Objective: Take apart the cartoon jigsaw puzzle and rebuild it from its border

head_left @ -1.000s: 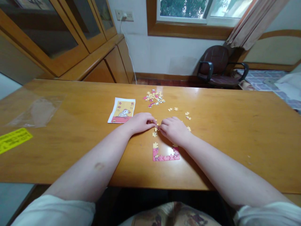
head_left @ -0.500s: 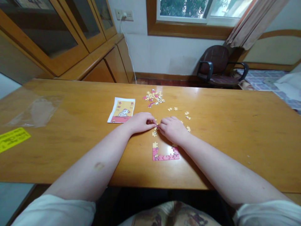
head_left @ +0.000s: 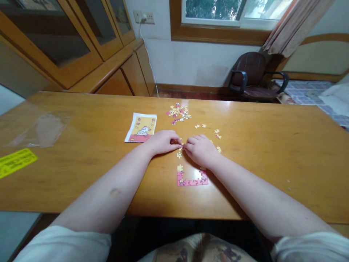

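My left hand [head_left: 165,141] and my right hand [head_left: 201,150] meet fingertip to fingertip over the table, both closed in a pinch on small jigsaw puzzle pieces [head_left: 182,146] that the fingers mostly cover. Just below them lies a loose yellow puzzle piece [head_left: 179,155]. Nearer to me is a joined pink puzzle border [head_left: 192,182], U-shaped, with a yellow piece at its upper left; my right wrist hangs close to its upper right end. Left of my left hand rests a picture sheet [head_left: 141,127] showing a white animal on yellow and pink.
A heap of mixed puzzle pieces [head_left: 178,112] lies toward the far edge. Several single yellow pieces [head_left: 216,131] are scattered right of it. On the left are a clear plastic bag [head_left: 49,127] and a yellow label [head_left: 17,162]. Beyond the wooden table [head_left: 272,156] stands an office chair [head_left: 249,76].
Almost nothing differs. Both hands keep the same pinch in the same place; the view has shifted very slightly.
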The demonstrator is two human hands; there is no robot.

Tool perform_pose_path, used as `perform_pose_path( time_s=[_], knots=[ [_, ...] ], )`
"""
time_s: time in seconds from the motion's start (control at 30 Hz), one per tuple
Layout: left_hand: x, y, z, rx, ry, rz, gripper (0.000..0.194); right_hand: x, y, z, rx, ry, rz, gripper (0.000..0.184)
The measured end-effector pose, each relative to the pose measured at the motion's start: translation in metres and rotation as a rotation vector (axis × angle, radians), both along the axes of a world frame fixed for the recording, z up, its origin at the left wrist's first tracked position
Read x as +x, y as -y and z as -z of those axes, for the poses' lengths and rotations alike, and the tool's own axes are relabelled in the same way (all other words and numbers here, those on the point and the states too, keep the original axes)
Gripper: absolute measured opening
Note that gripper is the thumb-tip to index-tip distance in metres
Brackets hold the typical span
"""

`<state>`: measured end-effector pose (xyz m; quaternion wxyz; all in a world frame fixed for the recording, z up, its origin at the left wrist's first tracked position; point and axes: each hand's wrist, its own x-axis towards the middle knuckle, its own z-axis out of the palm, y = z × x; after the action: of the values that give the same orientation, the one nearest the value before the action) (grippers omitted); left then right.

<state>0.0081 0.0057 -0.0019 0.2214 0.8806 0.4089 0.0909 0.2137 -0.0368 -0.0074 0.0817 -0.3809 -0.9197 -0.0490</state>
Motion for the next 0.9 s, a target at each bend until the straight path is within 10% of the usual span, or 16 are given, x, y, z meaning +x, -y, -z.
perform_pose_path(
  time_s=[0.9],
  knots=[
    [-0.0004, 0.0018, -0.0041, 0.019, -0.038, 0.018, 0.018, -0.0013, -0.0032, 0.0038, -0.112, -0.065, 0.025, 0.025]
  ],
)
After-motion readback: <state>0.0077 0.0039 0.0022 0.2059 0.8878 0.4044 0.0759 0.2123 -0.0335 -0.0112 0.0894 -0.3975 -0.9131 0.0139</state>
